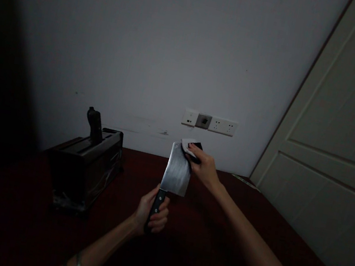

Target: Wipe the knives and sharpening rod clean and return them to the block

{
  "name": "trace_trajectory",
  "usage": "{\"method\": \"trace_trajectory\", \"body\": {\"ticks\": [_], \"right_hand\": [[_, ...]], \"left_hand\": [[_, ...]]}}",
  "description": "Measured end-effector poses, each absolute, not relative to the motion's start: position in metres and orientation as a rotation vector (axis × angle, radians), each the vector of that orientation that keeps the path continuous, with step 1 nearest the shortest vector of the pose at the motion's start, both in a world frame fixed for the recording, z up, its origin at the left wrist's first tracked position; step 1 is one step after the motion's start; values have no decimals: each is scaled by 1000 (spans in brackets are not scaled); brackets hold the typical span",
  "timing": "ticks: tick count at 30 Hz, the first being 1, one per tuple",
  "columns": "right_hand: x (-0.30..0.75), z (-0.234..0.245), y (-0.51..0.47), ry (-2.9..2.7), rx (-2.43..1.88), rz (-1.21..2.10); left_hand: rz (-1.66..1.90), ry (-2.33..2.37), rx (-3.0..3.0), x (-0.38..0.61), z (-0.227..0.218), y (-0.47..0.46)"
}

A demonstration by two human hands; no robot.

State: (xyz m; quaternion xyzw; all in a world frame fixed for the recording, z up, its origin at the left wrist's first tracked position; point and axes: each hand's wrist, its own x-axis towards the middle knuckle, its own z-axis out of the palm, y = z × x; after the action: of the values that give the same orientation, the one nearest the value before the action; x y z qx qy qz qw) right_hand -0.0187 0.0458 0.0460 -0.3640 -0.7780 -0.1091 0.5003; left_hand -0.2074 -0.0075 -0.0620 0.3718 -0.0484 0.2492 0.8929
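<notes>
A cleaver (176, 172) with a wide steel blade and a black riveted handle is held up over the dark red table. My left hand (152, 211) is wrapped round its handle, with the blade pointing away from me. Against the upper right part of the blade, my right hand (204, 165) presses a folded black and white cloth (189, 146). The fingers lie over the cloth, and part of it is hidden under them. To the left stands a dark knife block (88, 172), with one black handle (95, 125) sticking up from its top.
Behind the dark red table (143, 168) rises a pale wall (165, 48) with sockets (222, 126) and a switch plate (204, 120). A light panelled door (345, 135) slants along the right. A thin strip (246, 182) lies near the table's back right corner. The far left is very dark.
</notes>
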Motion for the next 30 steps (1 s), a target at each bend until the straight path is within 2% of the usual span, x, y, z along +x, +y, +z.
{"method": "trace_trajectory", "body": {"ticks": [7,10,16,19,25,30], "right_hand": [[-50,-15,-18,-2160,-731,-97],[-45,-6,-14,-2173,-723,-104],[-16,49,35,-1936,-848,-268],[-20,40,24,-1955,-838,-257],[-43,-13,-40,-2192,-718,-87],[-30,10,-24,-2145,-733,-116]], "left_hand": [[552,-97,743,-210,-66,-2],[552,-88,747,-210,-64,-4],[499,-109,745,-208,-58,-11],[505,-119,747,-209,-57,-11],[560,-98,747,-218,-53,-4],[519,-114,761,-216,-51,-8]]}}
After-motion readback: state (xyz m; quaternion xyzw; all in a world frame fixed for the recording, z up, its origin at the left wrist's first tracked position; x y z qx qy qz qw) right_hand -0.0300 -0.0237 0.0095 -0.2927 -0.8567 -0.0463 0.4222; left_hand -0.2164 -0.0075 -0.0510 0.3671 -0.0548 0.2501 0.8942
